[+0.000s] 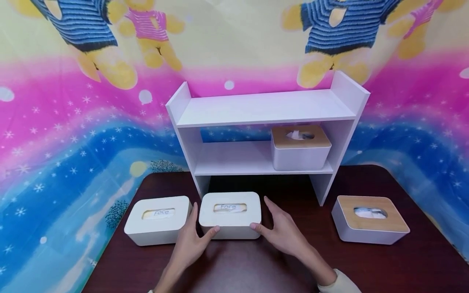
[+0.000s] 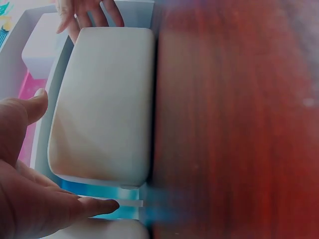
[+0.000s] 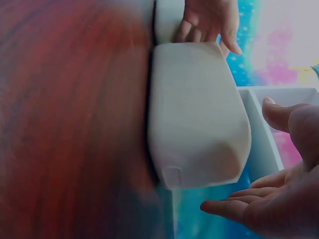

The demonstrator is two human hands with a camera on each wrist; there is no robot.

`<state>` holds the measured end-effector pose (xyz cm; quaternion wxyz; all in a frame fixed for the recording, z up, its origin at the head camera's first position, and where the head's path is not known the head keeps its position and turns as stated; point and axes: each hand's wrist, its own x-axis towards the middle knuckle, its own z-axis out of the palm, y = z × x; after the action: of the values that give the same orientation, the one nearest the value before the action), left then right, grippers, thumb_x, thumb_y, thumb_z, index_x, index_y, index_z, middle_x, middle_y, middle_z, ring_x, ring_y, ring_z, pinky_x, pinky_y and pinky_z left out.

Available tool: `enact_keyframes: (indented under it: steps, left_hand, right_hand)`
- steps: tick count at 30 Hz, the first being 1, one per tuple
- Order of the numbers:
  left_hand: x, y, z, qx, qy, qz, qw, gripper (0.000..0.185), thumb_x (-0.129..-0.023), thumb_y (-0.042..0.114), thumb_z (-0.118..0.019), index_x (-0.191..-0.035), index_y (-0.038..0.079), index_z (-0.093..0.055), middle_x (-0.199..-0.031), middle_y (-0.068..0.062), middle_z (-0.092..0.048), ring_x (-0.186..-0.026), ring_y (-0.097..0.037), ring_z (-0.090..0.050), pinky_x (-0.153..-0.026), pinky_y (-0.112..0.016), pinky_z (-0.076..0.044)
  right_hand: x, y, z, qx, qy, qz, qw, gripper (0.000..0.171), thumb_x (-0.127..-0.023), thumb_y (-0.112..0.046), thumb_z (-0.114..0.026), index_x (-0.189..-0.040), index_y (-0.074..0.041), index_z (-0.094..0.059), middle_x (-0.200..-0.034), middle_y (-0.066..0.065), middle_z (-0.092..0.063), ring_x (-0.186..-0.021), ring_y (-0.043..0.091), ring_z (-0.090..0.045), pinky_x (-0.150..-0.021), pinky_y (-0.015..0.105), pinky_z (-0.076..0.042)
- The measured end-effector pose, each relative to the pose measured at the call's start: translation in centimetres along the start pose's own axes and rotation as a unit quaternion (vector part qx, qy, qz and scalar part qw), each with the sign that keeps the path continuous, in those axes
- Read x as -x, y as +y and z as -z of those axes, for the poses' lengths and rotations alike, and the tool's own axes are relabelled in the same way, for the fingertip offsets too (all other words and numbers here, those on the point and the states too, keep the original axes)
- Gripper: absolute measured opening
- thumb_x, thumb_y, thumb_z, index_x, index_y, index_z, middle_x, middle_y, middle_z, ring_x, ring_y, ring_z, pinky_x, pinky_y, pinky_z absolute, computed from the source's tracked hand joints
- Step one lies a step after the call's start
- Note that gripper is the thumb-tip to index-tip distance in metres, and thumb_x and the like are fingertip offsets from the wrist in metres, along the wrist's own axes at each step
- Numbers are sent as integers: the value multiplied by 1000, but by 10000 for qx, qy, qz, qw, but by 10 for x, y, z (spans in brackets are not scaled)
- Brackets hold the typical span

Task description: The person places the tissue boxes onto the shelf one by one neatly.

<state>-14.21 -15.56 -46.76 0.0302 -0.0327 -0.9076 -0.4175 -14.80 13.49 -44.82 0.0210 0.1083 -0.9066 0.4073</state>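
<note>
A cream tissue box (image 1: 234, 219) with an oval slot, showing paper marked "Face", sits on the dark table in front of the shelf. My left hand (image 1: 191, 240) is at its left end, thumb and fingers spread, between it and a second cream tissue box (image 1: 157, 234). At the right end my right hand (image 1: 286, 232) is spread likewise, thumb near the front corner. In the left wrist view a gap shows between my left fingers (image 2: 97, 205) and the box's end. The right wrist view shows my right fingers (image 3: 224, 206) apart from the box (image 3: 199, 109) too.
A white two-tier shelf (image 1: 256, 110) stands at the back of the table. On its lower board sits a wood-topped tissue box (image 1: 302, 158), at the right. Another wood-topped tissue box (image 1: 366, 234) rests on the table (image 1: 421, 264) at the right. A patterned cloth (image 1: 234, 53) hangs behind.
</note>
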Motion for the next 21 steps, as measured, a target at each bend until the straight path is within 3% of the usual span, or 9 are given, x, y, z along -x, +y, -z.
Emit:
enact_keyframes:
  steps: [8,17,21]
  left_hand:
    - [2,-6,-5,-52,147,-293,9994,106,-96,47,-81,-167,-7,-24,-171,-28,-33,-159,-43,-35,-125,-61,-38]
    - [3,-9,-6,-119,44,-121,9998,104,-97,46,-79,-167,-8,-25,-171,-30,-32,-156,-44,-40,-121,-60,-44]
    - [4,-10,-5,-85,101,-88,9999,99,-98,41,-80,-165,-10,-28,-166,-31,-40,-151,-43,-47,-118,-57,-47]
  right_hand:
    - [5,-1,-11,-44,-57,-35,10000,97,-96,-40,-82,-164,7,-33,-168,27,-39,-155,39,-44,-123,56,-42]
    - [7,1,-18,-124,31,112,9999,86,-99,-30,-80,-162,8,-37,-164,27,-46,-151,38,-50,-121,55,-45]
    - [7,2,-20,-111,22,119,9999,81,-101,-28,-77,-162,8,-38,-162,27,-49,-149,37,-53,-119,54,-48]
